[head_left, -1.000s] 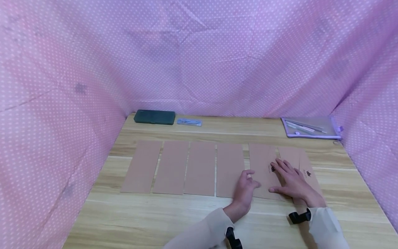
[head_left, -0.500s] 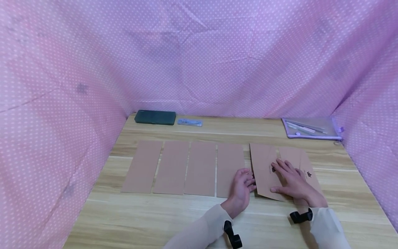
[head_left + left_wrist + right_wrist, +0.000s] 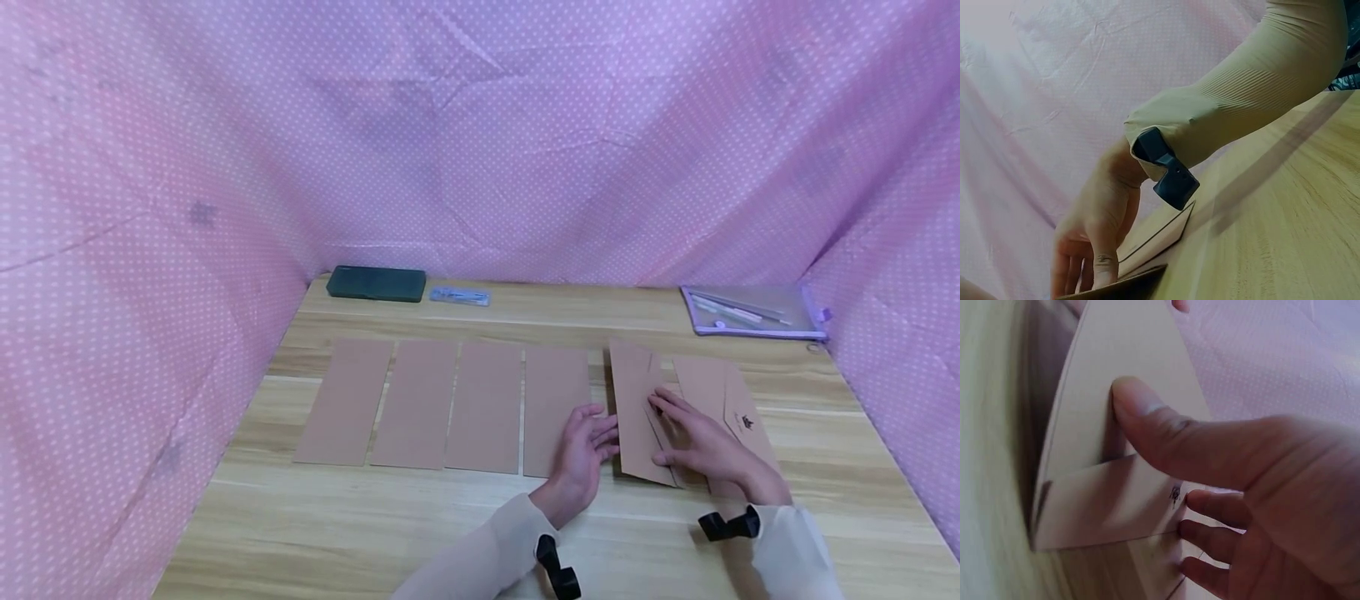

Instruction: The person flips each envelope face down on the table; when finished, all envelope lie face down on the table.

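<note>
A brown paper envelope [image 3: 633, 417] stands tilted, its left edge raised off the wooden table. My left hand [image 3: 579, 462] is at that raised edge, fingers loosely extended and reaching toward its underside. In the left wrist view, the left hand's thumb and fingers [image 3: 1104, 259] point down at the edge. My right hand [image 3: 705, 450] touches the envelope's right side with spread fingers. In the right wrist view the right thumb [image 3: 1141, 406] lies over the envelope's face, with the fingertips beside its printed flap [image 3: 1100, 506]. Another crown-printed envelope [image 3: 705, 392] lies partly beneath my right hand.
Several plain brown envelopes [image 3: 487, 408] lie in a row to the left. At the back of the table [image 3: 375, 533] are a dark green case [image 3: 375, 284], a small blue packet [image 3: 460, 296] and a purple-edged pouch [image 3: 757, 310] with pens. Pink dotted cloth [image 3: 480, 150] surrounds the table.
The envelope between my hands went from lying flat to tilted, its left edge rising. My left hand turned and moved its fingers to that edge. My right fingers now touch its right side.
</note>
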### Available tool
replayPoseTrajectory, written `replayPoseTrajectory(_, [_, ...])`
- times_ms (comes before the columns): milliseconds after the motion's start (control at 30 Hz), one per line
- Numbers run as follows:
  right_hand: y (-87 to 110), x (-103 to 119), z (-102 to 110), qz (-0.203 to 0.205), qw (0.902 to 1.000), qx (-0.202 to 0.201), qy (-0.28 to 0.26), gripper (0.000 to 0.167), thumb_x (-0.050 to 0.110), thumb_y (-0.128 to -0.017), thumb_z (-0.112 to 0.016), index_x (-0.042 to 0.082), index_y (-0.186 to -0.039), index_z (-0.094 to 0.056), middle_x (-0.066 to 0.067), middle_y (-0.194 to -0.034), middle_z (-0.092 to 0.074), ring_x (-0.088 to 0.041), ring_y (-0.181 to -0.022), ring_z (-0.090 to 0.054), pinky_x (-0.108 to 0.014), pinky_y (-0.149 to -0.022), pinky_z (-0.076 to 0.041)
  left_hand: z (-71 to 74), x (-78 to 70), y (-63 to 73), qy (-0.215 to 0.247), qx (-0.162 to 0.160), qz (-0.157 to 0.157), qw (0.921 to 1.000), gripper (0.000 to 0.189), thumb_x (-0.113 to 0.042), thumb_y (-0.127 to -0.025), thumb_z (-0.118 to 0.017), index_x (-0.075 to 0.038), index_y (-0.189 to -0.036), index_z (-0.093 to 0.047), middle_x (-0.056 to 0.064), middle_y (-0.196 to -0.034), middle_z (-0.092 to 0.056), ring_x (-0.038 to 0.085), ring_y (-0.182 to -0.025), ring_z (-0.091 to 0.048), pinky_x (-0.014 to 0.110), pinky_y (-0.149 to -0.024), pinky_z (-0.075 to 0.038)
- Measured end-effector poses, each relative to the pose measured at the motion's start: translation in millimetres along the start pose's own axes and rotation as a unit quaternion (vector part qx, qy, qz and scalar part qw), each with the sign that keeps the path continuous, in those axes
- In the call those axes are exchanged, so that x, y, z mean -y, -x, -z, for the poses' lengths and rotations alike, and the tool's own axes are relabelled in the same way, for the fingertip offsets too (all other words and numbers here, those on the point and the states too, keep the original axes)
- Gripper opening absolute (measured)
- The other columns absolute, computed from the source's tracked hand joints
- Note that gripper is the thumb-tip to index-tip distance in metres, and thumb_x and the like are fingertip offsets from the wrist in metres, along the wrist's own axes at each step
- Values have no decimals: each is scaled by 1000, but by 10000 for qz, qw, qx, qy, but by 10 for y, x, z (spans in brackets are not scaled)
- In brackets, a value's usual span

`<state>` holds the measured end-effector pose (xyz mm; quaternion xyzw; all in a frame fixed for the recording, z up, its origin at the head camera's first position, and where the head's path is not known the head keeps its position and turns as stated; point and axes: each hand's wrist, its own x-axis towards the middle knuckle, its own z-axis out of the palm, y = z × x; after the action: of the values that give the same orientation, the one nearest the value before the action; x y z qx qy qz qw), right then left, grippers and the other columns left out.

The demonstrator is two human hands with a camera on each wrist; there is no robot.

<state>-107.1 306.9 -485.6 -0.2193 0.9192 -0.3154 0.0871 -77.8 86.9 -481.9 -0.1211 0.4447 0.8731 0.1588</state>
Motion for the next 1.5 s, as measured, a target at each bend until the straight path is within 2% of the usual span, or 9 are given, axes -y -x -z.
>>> replayPoseTrajectory(167, [-7,95,-9,3,9996,-76,-270,85,31,-87,-76,-1,-153,-34,-33,-156,-33,-58,-137,-34,7,-101,-8,-4,-51,30,42,151,-235,9996,43,-17,-92,-51,3,-130,-45,23,-129,-62,19,-104,-58,30,-87,-49])
replayPoseTrajectory(233, [-13,130,-15,-44,9992,-82,-399,84,29,-90,-74,-1,-155,-29,-33,-155,-35,-56,-136,-38,2,-106,-19,-3,-64,46,31,240,-342,9991,42,-18,-93,-49,2,-129,-45,26,-133,-62,20,-107,-59,30,-89,-49])
replayPoseTrajectory(367, [-18,196,-21,-106,9978,-48,-650,87,23,-93,-70,-3,-157,-17,-35,-156,-32,-57,-131,-46,-41,-110,-47,-7,-81,73,-15,377,-433,9983,42,-19,-94,-45,2,-130,-44,27,-137,-60,23,-112,-60,31,-90,-49])
replayPoseTrajectory(433, [-19,220,-24,-45,9971,-35,-764,88,19,-94,-69,-4,-158,-13,-36,-156,-29,-59,-128,-48,-63,-98,-47,-14,-85,83,-59,445,-459,9979,44,-20,-95,-44,2,-132,-42,27,-139,-59,25,-115,-59,31,-91,-49])
replayPoseTrajectory(467, [-19,231,-27,-18,9960,-15,-889,88,18,-94,-68,-4,-158,-10,-37,-157,-26,-61,-127,-47,-65,-97,-46,-19,-87,87,-70,462,-462,9978,44,-21,-95,-44,2,-133,-42,27,-139,-59,26,-115,-59,31,-91,-49])
replayPoseTrajectory(833, [3,287,-78,266,9822,109,-1856,87,5,-100,-54,12,-161,8,-45,-156,-12,-72,-122,-41,-58,-91,-54,-84,-86,119,-172,797,-692,9943,39,-22,-96,-41,-1,-129,-45,32,-137,-57,23,-113,-62,32,-94,-48])
replayPoseTrajectory(1133, [46,349,-41,241,9847,82,-1723,85,5,-102,-51,19,-162,8,-44,-156,-15,-70,-121,-45,-50,-92,-55,-119,-85,142,-270,964,-854,9913,39,-21,-94,-39,-1,-127,-46,35,-134,-57,17,-110,-63,32,-94,-46])
replayPoseTrajectory(1333, [52,361,-25,291,9851,32,-1693,82,4,-102,-51,13,-162,4,-46,-155,-12,-69,-119,-48,-27,-92,-55,-127,-60,117,-417,1133,-818,9893,36,-20,-95,-40,-2,-126,-48,35,-135,-57,10,-105,-61,30,-94,-45])
replayPoseTrajectory(1500, [80,390,-4,230,9838,-112,-1774,76,4,-103,-49,15,-162,-3,-45,-157,-12,-66,-125,-43,-12,-93,-47,-121,-23,118,-687,1267,-717,9870,39,-22,-98,-41,1,-128,-47,32,-136,-58,13,-110,-61,30,-95,-46])
